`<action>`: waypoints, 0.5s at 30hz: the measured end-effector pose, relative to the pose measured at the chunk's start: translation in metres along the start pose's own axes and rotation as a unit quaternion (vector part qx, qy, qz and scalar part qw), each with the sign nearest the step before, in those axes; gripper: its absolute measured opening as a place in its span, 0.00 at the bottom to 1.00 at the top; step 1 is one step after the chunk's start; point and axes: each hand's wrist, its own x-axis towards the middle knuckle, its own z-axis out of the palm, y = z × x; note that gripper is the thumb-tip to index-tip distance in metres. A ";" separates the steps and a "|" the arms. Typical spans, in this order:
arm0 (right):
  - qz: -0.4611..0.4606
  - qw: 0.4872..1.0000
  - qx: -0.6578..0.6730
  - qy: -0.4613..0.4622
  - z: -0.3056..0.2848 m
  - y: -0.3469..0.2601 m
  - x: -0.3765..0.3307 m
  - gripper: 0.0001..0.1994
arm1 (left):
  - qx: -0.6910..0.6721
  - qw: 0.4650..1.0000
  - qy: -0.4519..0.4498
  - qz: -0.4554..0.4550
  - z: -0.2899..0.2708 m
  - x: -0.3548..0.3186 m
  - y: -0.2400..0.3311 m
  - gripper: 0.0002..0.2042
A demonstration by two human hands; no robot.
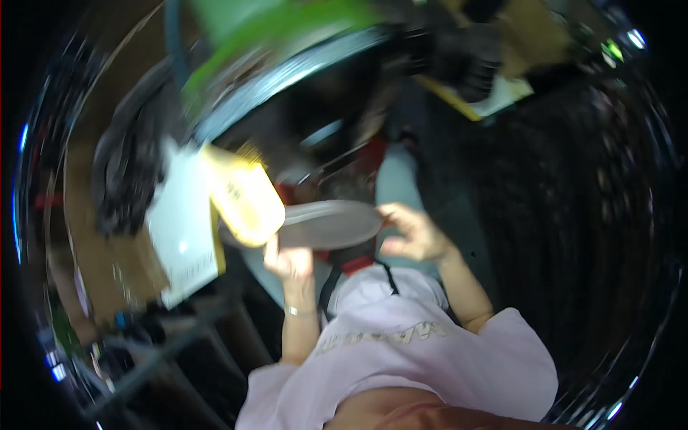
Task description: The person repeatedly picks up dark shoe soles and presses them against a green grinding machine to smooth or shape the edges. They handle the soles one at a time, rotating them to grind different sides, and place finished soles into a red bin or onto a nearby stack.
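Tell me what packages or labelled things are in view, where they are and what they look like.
Yellow pouch: above the left hand, rounded, blurred print.
White box: left of the pouch, flat, rectangular, yellow edge.
Clear plastic lid: held between both hands, right hand at its rim, oval, unlabelled.

Both forearms rise together, left hand [288, 259] and right hand [412, 233] curled, fingers closed in grips.
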 end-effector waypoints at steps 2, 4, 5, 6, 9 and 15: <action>0.007 0.998 -0.056 0.033 0.007 0.006 -0.003 0.18 | 0.002 0.999 -0.027 -0.030 -0.002 -0.009 -0.006 0.16; 0.046 0.989 -0.072 0.125 -0.009 0.003 -0.009 0.15 | 0.062 0.998 -0.009 0.002 -0.004 -0.011 -0.016 0.14; 0.055 0.979 -0.038 0.192 -0.024 -0.006 -0.014 0.14 | 0.099 0.995 0.003 0.019 0.014 -0.014 -0.024 0.13; 0.002 0.965 -0.056 0.255 -0.048 -0.012 -0.023 0.13 | 0.243 0.967 -0.064 0.029 0.035 -0.016 -0.031 0.09; -0.048 0.933 -0.039 0.355 -0.100 -0.050 -0.037 0.16 | 0.491 0.847 -0.103 -0.178 0.037 -0.018 -0.045 0.12; -0.279 0.826 0.052 0.488 -0.154 -0.082 0.007 0.17 | 0.363 0.888 -0.201 -0.196 0.120 -0.004 -0.139 0.10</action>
